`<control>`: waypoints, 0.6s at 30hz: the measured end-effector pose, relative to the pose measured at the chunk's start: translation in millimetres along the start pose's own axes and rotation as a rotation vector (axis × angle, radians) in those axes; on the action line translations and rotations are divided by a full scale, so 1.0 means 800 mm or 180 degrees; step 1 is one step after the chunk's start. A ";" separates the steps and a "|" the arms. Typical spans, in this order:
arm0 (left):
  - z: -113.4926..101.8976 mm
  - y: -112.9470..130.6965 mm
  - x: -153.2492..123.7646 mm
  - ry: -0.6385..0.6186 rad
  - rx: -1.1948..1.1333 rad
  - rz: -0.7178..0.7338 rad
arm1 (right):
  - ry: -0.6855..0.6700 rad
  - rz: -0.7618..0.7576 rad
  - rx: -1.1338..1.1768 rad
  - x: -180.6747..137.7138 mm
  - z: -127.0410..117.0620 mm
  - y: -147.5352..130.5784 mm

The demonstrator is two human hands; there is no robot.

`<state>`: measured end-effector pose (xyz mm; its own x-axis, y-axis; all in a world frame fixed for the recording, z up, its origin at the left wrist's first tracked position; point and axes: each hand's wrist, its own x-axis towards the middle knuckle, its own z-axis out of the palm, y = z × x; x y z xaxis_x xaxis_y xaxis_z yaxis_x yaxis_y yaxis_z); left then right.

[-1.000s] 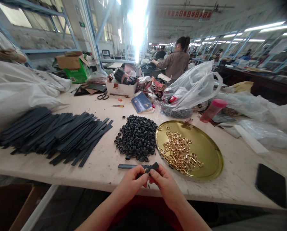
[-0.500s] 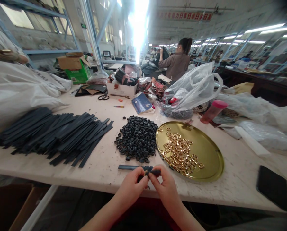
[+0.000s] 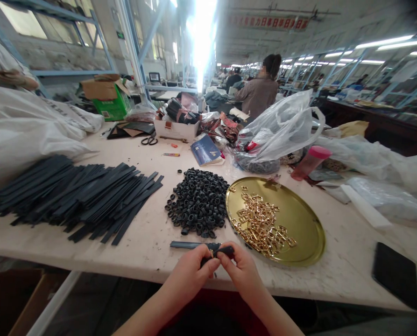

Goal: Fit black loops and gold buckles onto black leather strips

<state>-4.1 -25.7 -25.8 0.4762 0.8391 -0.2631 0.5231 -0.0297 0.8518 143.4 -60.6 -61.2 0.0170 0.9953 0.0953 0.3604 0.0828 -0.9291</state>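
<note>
Left hand (image 3: pixel 194 269) and right hand (image 3: pixel 241 268) pinch one black strap (image 3: pixel 227 251) between them, a bit of gold metal (image 3: pixel 212 255) at the fingertips, just by the table's (image 3: pixel 138 252) front edge. Strap lies flatter; a second ago its end angled up. Bare tabletop between phone (image 3: pixel 395 275) and tray (image 3: pixel 304 238). Farther: co-worker's (image 3: pixel 259 95) arm, raised half a second ago, now lowered. Red banner (image 3: pixel 269 22), characters mostly blurred, "日事日" legible.

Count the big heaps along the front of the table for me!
3: black strips at left, black rings in the middle, gold buckles on the gold tray at right. No heap is hidden, though pieces inside are.
</note>
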 end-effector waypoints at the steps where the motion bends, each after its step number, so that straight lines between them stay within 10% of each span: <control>1: 0.000 -0.003 0.001 -0.0029 -0.0115 -0.0063 | -0.0126 0.0007 0.0140 0.001 -0.001 0.000; 6: 0.001 -0.023 0.013 0.0134 -0.0836 -0.0011 | -0.0682 -0.0141 0.0115 0.023 -0.015 0.002; 12: -0.003 -0.026 0.020 0.0207 -0.0510 -0.0001 | -0.0124 -0.0141 -0.2650 0.093 -0.030 0.017; 18: -0.001 -0.036 0.021 0.0374 -0.0445 -0.0099 | -0.0290 0.0011 -0.2975 0.096 -0.019 0.031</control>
<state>-11.4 -10.2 -54.5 0.3710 0.8964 -0.2426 0.4292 0.0662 0.9008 167.7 16.9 -71.6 -0.0391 0.9988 0.0280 0.9641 0.0451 -0.2617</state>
